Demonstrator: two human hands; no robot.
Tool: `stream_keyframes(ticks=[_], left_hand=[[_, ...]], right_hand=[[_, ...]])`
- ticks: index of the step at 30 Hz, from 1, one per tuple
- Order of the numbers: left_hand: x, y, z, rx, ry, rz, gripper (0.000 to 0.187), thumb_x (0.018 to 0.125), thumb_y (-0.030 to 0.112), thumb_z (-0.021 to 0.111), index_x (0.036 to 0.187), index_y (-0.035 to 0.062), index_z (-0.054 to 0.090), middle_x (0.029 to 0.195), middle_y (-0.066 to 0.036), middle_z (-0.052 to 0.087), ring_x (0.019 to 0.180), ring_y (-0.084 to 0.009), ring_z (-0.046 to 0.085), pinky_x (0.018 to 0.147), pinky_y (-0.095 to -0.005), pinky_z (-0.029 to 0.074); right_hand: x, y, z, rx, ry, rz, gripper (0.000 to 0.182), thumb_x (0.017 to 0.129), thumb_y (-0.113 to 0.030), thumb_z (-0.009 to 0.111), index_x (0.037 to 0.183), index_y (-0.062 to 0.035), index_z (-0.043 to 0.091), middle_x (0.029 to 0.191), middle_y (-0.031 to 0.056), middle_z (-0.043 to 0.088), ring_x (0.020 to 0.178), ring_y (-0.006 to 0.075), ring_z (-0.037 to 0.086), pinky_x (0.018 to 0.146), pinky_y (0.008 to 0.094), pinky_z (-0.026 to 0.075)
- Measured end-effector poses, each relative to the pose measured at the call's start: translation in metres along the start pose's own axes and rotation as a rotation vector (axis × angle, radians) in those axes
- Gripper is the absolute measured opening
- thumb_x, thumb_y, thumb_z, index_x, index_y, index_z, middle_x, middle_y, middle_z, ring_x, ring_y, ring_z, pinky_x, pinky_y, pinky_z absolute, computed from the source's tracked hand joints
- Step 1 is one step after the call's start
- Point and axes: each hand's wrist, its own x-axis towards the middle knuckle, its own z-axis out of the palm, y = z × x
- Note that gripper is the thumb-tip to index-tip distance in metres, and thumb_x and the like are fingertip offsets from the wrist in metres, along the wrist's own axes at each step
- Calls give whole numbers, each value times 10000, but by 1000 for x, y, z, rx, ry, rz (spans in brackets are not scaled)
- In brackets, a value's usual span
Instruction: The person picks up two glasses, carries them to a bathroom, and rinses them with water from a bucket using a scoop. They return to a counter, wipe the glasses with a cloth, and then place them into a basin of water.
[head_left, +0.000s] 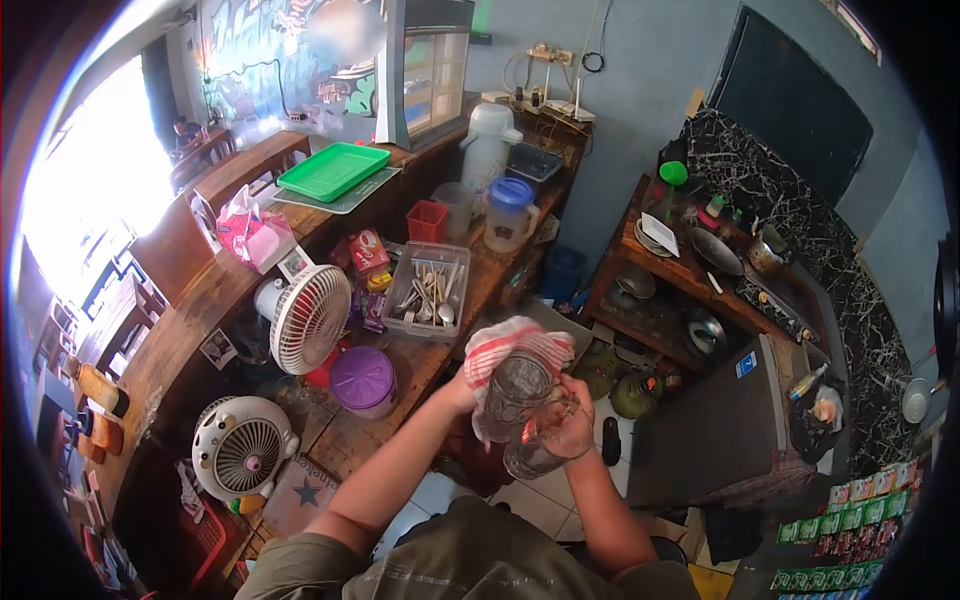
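Note:
In front of my body I hold a clear glass mug (522,382) with a red-and-white striped cloth (507,340) draped around its far side. My left hand (464,391) is closed on the cloth at the mug's left, its fingers largely hidden under the fabric. My right hand (568,420) is closed around glass at the right. A second clear glass piece, which looks like another mug (532,458), hangs just below, against my right palm. Where one glass ends and the other begins is hard to make out.
To the left, the wooden counter carries a cutlery bin (428,290), a purple-lidded bucket (363,382), a white fan (310,320) and a blue-lidded pitcher (510,212). A green tray (335,172) lies on the upper ledge. At right stand a grey fridge (700,425) and green gas cylinders (636,394).

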Motion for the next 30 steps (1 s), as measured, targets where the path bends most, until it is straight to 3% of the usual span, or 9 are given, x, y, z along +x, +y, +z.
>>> stream_keyframes(ticks=[2, 5, 9, 14, 17, 20, 24, 26, 30], left_hand=[[-4, -17, -6, -506, 94, -438, 513, 834, 123, 599, 1304, 10, 426, 1296, -88, 461, 1181, -180, 442, 988, -351, 382], [-19, 14, 22, 544, 171, 483, 535, 889, 153, 515, 1378, 30, 338, 1364, -151, 410, 1254, -267, 413, 1035, -359, 333], [-34, 48, 51, 166, 205, 34, 604, 800, 79, 594, 1346, 4, 345, 1386, -208, 347, 1271, -376, 363, 1027, -381, 325], [-10, 101, 33, 735, 26, 487, 180, 787, 75, 601, 938, -23, 602, 897, -172, 581, 1019, -358, 524, 863, -409, 429], [-1, 105, 12, 779, -387, 280, 147, 784, 126, 607, 832, -13, 600, 758, -158, 571, 862, -323, 549, 767, -412, 435], [3, 111, 10, 618, -332, 266, 209, 791, 200, 607, 770, -4, 649, 640, -132, 558, 751, -280, 559, 729, -356, 444], [-9, 69, 36, -427, 78, 50, 402, 910, 312, 484, 1094, -38, 557, 1000, -98, 618, 926, -175, 564, 847, -296, 424], [-19, 42, 45, -557, 24, -24, 471, 961, 332, 376, 1277, -16, 396, 1229, -112, 494, 1149, -171, 451, 976, -312, 342], [-35, 31, 76, -238, 163, -16, 428, 933, 268, 476, 1268, 14, 401, 1161, -116, 561, 1076, -199, 537, 908, -309, 409]], right_hand=[[2, 5, 4, 79, 186, -26, 251, 897, -261, 448, 727, -114, 559, 493, -34, 463, 473, 107, 479, 518, 256, 432], [24, 13, -52, 223, -51, -98, 259, 893, -276, 450, 737, -111, 574, 523, -28, 492, 501, 122, 503, 516, 262, 435], [36, 11, -78, 257, -184, -136, 269, 889, -287, 454, 758, -94, 587, 584, -9, 545, 519, 139, 527, 539, 270, 453], [11, 18, -1, 27, 500, -288, 334, 909, -313, 453, 683, -86, 551, 608, 8, 528, 516, 125, 505, 491, 238, 401], [6, 18, -38, -115, 246, -131, 283, 896, -301, 498, 762, -68, 585, 695, 19, 574, 597, 128, 556, 553, 234, 445], [7, 18, -43, -120, 199, -48, 280, 888, -303, 517, 742, -74, 582, 659, 8, 568, 576, 122, 556, 544, 237, 455], [-5, 10, -25, 41, 168, -38, 297, 882, -319, 525, 697, -91, 573, 566, -11, 526, 461, 133, 506, 461, 266, 427], [-8, 6, -39, 20, 51, -95, 370, 886, -337, 505, 585, -122, 514, 480, -14, 455, 405, 143, 461, 432, 265, 412], [5, 0, -37, 280, 404, -265, 502, 895, -355, 466, 446, -175, 331, 392, -21, 316, 353, 126, 335, 397, 255, 331]])
